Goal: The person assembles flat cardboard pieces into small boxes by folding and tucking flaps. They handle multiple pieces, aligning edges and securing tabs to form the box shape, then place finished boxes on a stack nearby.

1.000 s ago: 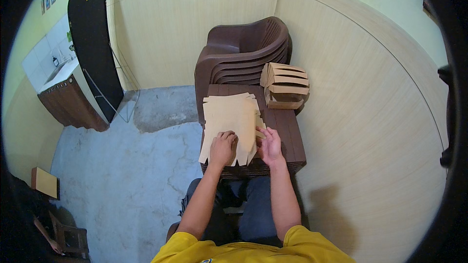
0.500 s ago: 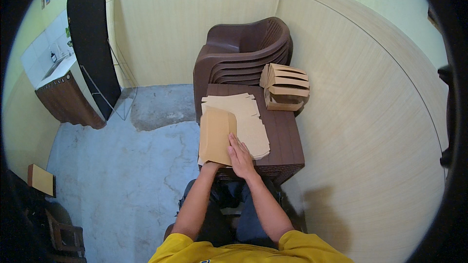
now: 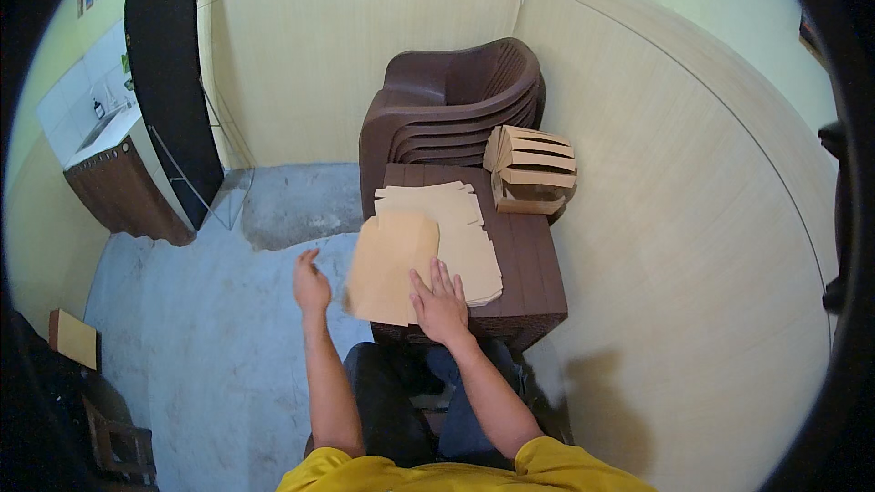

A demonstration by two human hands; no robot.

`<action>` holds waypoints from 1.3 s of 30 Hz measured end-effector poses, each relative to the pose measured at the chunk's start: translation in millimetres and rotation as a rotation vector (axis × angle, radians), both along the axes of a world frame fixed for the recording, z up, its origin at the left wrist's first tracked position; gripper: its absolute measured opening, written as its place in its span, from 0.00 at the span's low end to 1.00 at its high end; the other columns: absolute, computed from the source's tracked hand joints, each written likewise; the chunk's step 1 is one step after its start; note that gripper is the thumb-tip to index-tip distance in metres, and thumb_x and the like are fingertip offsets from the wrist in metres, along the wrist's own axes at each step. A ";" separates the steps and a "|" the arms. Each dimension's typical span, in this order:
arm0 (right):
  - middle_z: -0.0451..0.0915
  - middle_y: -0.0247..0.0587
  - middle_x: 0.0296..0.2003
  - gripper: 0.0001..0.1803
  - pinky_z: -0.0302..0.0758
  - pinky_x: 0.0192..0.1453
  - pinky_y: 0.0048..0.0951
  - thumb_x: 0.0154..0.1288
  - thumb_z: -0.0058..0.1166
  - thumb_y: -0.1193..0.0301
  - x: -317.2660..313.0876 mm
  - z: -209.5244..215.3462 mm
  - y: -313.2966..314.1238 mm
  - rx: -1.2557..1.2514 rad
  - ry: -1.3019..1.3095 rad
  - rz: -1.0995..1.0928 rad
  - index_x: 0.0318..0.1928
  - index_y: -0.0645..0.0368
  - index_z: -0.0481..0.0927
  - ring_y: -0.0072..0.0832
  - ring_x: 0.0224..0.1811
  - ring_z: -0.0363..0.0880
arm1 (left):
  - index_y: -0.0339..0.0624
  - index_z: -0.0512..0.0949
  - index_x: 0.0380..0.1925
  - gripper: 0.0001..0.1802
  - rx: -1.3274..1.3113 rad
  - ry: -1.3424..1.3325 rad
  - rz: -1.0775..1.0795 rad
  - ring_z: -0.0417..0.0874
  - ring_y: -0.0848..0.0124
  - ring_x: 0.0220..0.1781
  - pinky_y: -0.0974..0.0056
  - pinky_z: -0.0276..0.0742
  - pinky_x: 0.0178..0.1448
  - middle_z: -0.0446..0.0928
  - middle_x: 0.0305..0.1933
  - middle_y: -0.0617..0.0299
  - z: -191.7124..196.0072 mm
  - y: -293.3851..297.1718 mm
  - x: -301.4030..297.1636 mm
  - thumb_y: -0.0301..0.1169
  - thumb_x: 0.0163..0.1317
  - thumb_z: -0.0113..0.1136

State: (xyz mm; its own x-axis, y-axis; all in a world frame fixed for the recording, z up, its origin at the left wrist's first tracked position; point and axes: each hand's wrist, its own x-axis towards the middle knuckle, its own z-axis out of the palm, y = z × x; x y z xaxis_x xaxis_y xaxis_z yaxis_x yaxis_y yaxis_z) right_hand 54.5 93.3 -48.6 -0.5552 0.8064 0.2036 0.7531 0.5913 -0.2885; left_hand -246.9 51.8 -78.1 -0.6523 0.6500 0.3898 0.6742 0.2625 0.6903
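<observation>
A flat tan cardboard box blank lies on the near left of a brown table, its left part reaching past the table's edge. My right hand rests flat on the blank's right side, fingers outstretched. Out over the floor, left of the blank and apart from it, my left hand is raised with fingers extended and nothing in it. Under the blank is a stack of paler flat cardboard blanks, showing along the right and far sides.
The brown table bears nested folded cardboard boxes at its far right corner. Behind it stand stacked brown plastic chairs. A wall curves along the right. An ironing board leans near a sink counter at far left.
My left hand has come out from under the blank and swung left, away from it. The blank's near part has spread flat leftward. My right hand has shifted slightly nearer, still on it.
</observation>
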 end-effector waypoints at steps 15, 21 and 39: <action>0.86 0.32 0.63 0.16 0.65 0.70 0.50 0.67 0.72 0.64 16.9 5.4 19.5 -0.079 0.387 -0.175 0.52 0.52 0.87 0.39 0.72 0.75 | 0.74 0.78 0.74 0.24 -0.299 0.366 -0.505 0.63 0.55 0.87 0.40 0.52 0.89 0.67 0.85 0.61 32.5 43.6 144.4 0.44 0.81 0.51; 0.88 0.32 0.45 0.18 0.66 0.62 0.48 0.55 0.81 0.54 -10.6 18.7 57.8 -0.023 0.250 -0.456 0.30 0.52 0.87 0.39 0.58 0.79 | 0.71 0.76 0.76 0.25 -0.312 0.410 -0.537 0.61 0.54 0.89 0.40 0.51 0.90 0.65 0.87 0.62 30.0 45.2 139.5 0.45 0.83 0.49; 0.83 0.41 0.47 0.28 0.68 0.66 0.51 0.52 0.81 0.43 -3.0 11.6 80.0 0.052 0.170 -0.508 0.26 0.55 0.86 0.46 0.60 0.75 | 0.66 0.77 0.76 0.25 -0.302 0.358 -0.500 0.61 0.54 0.88 0.40 0.49 0.90 0.66 0.86 0.62 33.1 43.4 146.8 0.41 0.82 0.50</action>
